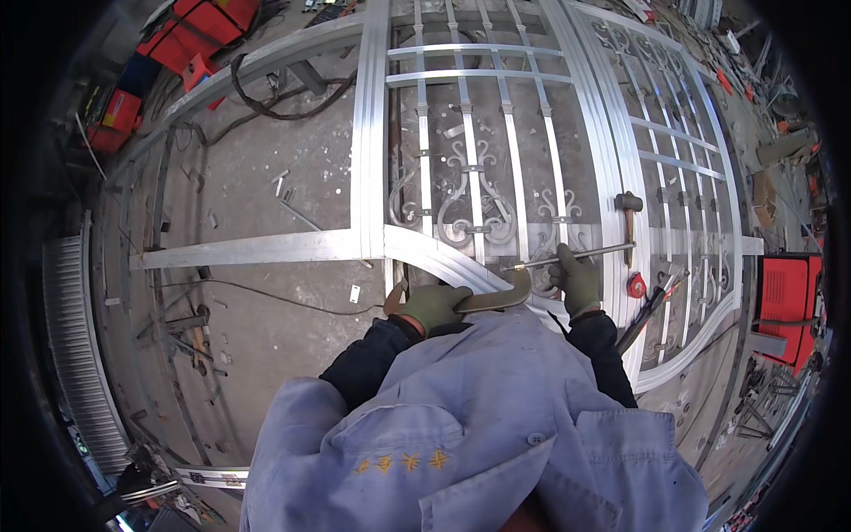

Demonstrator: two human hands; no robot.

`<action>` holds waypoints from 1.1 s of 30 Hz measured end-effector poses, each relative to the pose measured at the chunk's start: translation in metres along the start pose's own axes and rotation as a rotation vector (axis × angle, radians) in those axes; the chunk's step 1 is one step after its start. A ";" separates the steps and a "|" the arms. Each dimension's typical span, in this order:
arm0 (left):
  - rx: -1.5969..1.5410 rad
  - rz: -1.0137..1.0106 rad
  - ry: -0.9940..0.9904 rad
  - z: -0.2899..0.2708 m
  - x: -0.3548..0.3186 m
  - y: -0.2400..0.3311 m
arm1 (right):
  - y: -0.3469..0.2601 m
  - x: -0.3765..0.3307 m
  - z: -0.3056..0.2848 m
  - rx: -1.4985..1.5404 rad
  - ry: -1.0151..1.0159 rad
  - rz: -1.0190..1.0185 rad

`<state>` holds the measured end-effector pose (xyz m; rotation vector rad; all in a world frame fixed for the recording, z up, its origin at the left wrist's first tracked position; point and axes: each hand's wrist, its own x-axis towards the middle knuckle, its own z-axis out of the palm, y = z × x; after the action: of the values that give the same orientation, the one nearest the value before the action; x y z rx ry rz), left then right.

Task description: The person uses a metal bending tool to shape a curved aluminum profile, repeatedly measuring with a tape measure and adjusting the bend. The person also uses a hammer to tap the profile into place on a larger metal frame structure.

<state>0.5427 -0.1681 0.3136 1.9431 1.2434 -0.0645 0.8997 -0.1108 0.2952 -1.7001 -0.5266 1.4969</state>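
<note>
My left hand (434, 307), in a green glove, is closed round the curved frame of a G-clamp (496, 299) close in front of my body. The long straight screw rod (605, 252) of the clamp runs out to the right. My right hand (578, 280), gloved too, has its fingers wrapped round this rod. Both hands are over the near, curved rail (434, 254) of a silvery metal gate, whose upright bars (476, 204) carry scrollwork. Whether the clamp's jaw touches the rail, I cannot tell.
A hammer (628, 206) lies on the gate's double stile, with a red tape measure (636, 285) and a dark-handled tool (651, 310) nearer me. Cable (266, 108) loops over the left frame. Red machines stand at upper left (191, 35) and right (784, 306). Metal offcuts litter the floor.
</note>
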 end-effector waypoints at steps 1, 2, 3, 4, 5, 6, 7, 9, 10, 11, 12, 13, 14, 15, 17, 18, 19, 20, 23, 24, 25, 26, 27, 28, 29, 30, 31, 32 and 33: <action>0.003 0.012 -0.007 -0.002 0.002 0.004 | -0.006 0.003 -0.004 -0.039 0.030 0.062; 0.003 0.020 -0.011 -0.003 0.005 0.005 | -0.005 0.002 -0.005 -0.023 0.004 -0.044; 0.003 0.028 -0.015 -0.005 0.007 0.006 | -0.002 -0.001 -0.005 -0.008 -0.024 -0.150; 0.003 0.026 -0.019 -0.006 0.006 0.006 | -0.004 -0.005 -0.007 -0.177 -0.072 -0.338; 0.003 0.028 -0.016 -0.005 0.006 0.005 | -0.005 -0.007 -0.007 -0.351 -0.087 -0.549; 0.002 0.031 -0.013 -0.004 0.006 0.003 | -0.007 -0.010 -0.008 -0.494 -0.072 -0.757; 0.002 0.034 -0.011 -0.005 0.006 0.002 | -0.009 -0.011 -0.006 -0.266 -0.044 -0.374; -0.005 0.031 -0.020 -0.006 0.009 0.000 | -0.015 -0.010 -0.001 -0.047 -0.009 0.032; -0.011 0.031 -0.032 -0.006 0.009 0.001 | -0.016 -0.006 -0.001 -0.057 0.003 0.060; -0.009 0.035 -0.033 -0.006 0.010 0.001 | -0.015 -0.005 -0.002 -0.066 0.016 0.089; -0.008 0.038 -0.035 -0.006 0.011 0.001 | -0.010 -0.005 -0.006 -0.300 -0.015 -0.324; -0.005 0.036 -0.036 -0.007 0.010 0.001 | -0.008 -0.008 -0.004 -0.529 -0.051 -0.738; -0.010 0.031 -0.044 -0.006 0.009 0.000 | -0.004 -0.010 0.001 -0.267 -0.097 -0.487; -0.015 0.026 -0.051 -0.005 0.008 0.000 | 0.001 -0.014 0.005 0.014 -0.078 -0.245; -0.014 0.027 -0.053 -0.005 0.009 -0.001 | 0.002 -0.005 -0.001 -0.093 0.007 -0.031; -0.009 0.031 -0.049 -0.004 0.010 -0.001 | 0.002 0.002 -0.005 -0.146 0.049 0.077; -0.005 0.033 -0.043 -0.004 0.012 -0.002 | -0.002 0.008 -0.002 -0.123 0.045 0.149; -0.010 0.032 -0.038 -0.002 0.013 -0.004 | 0.004 0.005 0.002 -0.071 0.011 -0.033; -0.038 0.028 -0.017 0.000 0.013 -0.005 | 0.018 0.005 0.000 -0.207 -0.065 -0.457; -0.042 0.042 -0.012 0.004 0.013 -0.006 | 0.022 0.003 -0.006 -0.296 -0.070 -0.574; -0.042 0.059 -0.003 0.007 0.015 -0.008 | 0.018 0.013 -0.014 -0.181 -0.056 -0.237; -0.044 0.071 0.001 0.009 0.014 -0.008 | 0.014 0.013 -0.012 -0.062 -0.042 0.107; -0.032 0.048 -0.011 0.010 0.014 -0.009 | 0.013 0.012 -0.008 -0.120 0.026 0.117; -0.035 0.040 -0.017 0.012 0.015 -0.010 | 0.019 0.007 0.000 -0.053 0.021 -0.050; -0.038 0.032 -0.023 0.013 0.016 -0.011 | 0.025 0.000 0.009 0.014 0.017 -0.218; -0.041 0.024 -0.029 0.015 0.017 -0.011 | 0.024 0.000 0.007 0.000 -0.005 -0.237; -0.052 0.019 -0.031 0.015 0.016 -0.011 | 0.023 0.001 0.007 -0.013 -0.029 -0.257; -0.063 0.015 -0.032 0.015 0.014 -0.011 | 0.023 -0.001 0.005 -0.027 -0.052 -0.274; -0.074 0.011 -0.033 0.015 0.013 -0.010 | 0.018 0.001 -0.001 -0.065 -0.029 -0.122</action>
<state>0.5468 -0.1661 0.2918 1.8781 1.1969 -0.0445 0.8973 -0.1212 0.2805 -1.6672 -0.6885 1.4325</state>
